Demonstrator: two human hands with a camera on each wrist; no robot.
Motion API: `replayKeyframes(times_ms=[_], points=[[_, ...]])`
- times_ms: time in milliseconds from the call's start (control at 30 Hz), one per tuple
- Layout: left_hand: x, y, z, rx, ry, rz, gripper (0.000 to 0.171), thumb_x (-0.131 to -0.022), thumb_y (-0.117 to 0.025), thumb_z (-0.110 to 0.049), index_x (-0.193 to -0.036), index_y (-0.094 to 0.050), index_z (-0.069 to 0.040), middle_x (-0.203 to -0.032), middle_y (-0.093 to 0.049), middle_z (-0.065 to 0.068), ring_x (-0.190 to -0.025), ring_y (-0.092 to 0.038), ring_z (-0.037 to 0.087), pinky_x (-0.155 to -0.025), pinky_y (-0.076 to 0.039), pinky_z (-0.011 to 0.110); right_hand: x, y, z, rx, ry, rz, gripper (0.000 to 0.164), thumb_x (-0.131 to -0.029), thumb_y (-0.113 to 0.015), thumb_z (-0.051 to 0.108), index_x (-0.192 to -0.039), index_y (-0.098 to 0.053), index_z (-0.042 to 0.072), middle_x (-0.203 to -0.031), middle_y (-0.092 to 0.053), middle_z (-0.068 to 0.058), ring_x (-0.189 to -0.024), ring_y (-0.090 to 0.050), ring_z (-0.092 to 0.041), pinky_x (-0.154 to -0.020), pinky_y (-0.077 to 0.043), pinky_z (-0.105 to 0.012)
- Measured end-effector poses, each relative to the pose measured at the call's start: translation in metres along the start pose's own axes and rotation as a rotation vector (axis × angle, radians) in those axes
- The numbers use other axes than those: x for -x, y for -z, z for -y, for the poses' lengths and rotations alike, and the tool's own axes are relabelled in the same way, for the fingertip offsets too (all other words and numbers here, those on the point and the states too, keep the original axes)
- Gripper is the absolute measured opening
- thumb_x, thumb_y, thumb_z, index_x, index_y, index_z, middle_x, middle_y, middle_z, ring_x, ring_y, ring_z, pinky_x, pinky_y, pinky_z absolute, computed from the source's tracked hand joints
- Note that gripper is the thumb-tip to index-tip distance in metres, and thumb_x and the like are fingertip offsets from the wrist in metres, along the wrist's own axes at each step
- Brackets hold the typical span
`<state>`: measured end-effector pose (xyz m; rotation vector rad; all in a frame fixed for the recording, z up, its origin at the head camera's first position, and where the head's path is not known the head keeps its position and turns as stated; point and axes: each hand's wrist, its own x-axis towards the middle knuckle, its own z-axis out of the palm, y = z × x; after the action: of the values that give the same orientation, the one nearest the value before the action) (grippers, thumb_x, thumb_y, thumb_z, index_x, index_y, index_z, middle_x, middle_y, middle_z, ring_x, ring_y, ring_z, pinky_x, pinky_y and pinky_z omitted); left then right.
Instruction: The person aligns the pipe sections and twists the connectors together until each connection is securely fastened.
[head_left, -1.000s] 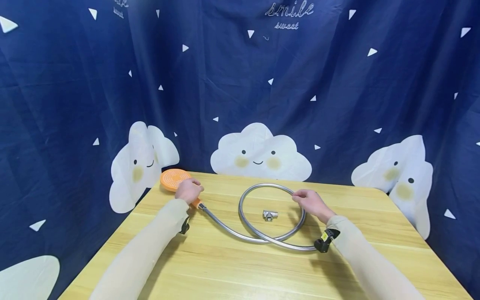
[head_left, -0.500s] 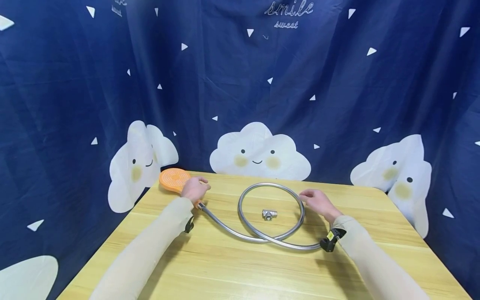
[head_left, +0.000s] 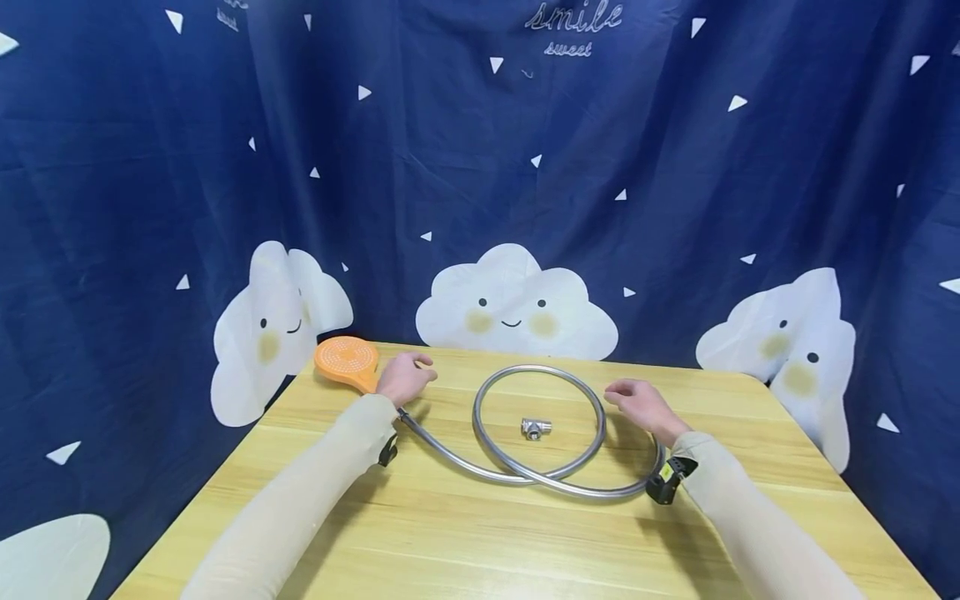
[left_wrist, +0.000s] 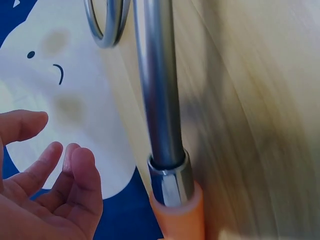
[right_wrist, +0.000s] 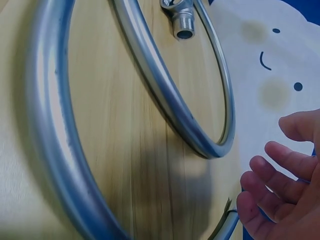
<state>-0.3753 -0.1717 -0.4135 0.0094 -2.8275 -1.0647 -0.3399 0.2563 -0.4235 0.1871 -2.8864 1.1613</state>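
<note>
Our left hand [head_left: 406, 378] and right hand [head_left: 645, 407] hang loosely curved, empty; a low wrist camera [head_left: 662, 486] could drag the mid-frame hose [head_left: 600, 493] askew.

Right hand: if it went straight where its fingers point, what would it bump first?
Probably the hose, at its loop, but the right hand looks raised above the table and might pass over.

Navy curtain [head_left: 465, 167] behind wooden table [head_left: 480, 542]
</note>
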Motion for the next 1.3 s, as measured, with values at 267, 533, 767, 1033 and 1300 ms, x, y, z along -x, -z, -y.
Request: replayKeyframes(times_ms=[267,533,767,1033,1300], points=[[0.001,-0.008,-0.01,0.023,-0.036,0.017,0.037,-0.086,-0.069,-0.027,-0.12,-0.07,-0.013,-0.103,-0.071,0.008,-0.091,-0.064,0.024,-0.086,-0.052,0.041,-0.003,0.004,-0.003,0.03,0.007,-0.005,0.034,-0.1,-0.056,0.021,-0.121,-0.065,-0.005,-0.124,-0.065,-0.025,-0.118,-0.058,-0.039,-0.098,-0.049,-0.051],[0.005,-0.015,-0.023,0.04,-0.057,0.058,0.036,-0.087,-0.071,-0.025,-0.121,-0.07,-0.012,-0.102,-0.071,0.007,-0.09,-0.064,0.022,-0.084,-0.052,0.04,-0.001,0.008,-0.008,0.041,-0.012,0.004,0.042,-0.101,-0.055,0.024,-0.129,-0.061,-0.007,-0.14,-0.054,-0.03,-0.131,-0.049,-0.046,-0.104,-0.046,-0.054],[0.006,-0.021,-0.031,0.052,-0.091,0.074,0.034,-0.086,-0.072,-0.023,-0.118,-0.071,-0.012,-0.099,-0.071,0.005,-0.088,-0.064,0.02,-0.082,-0.052,0.037,0.003,0.01,-0.013,0.048,-0.009,-0.017,0.041,-0.101,-0.055,0.021,-0.128,-0.061,-0.008,-0.133,-0.06,-0.029,-0.125,-0.054,-0.044,-0.102,-0.047,-0.053],[0.01,-0.027,-0.037,0.073,-0.121,0.091,0.031,-0.084,-0.073,-0.021,-0.114,-0.072,-0.013,-0.097,-0.072,0.005,-0.087,-0.065,0.02,-0.079,-0.053,0.035,0.004,0.014,-0.023,0.028,-0.029,-0.023,0.038,-0.101,-0.055,0.021,-0.126,-0.062,-0.006,-0.126,-0.064,-0.026,-0.118,-0.058,-0.039,-0.099,-0.047,-0.05],[0.011,-0.035,-0.041,0.111,-0.127,0.139,0.032,-0.085,-0.075,-0.019,-0.116,-0.072,-0.012,-0.098,-0.072,0.005,-0.088,-0.065,0.02,-0.08,-0.053,0.036,0.009,0.017,-0.031,0.04,-0.021,-0.036,0.035,-0.101,-0.055,0.018,-0.124,-0.063,-0.007,-0.124,-0.065,-0.027,-0.116,-0.058,-0.041,-0.097,-0.048,-0.051]])
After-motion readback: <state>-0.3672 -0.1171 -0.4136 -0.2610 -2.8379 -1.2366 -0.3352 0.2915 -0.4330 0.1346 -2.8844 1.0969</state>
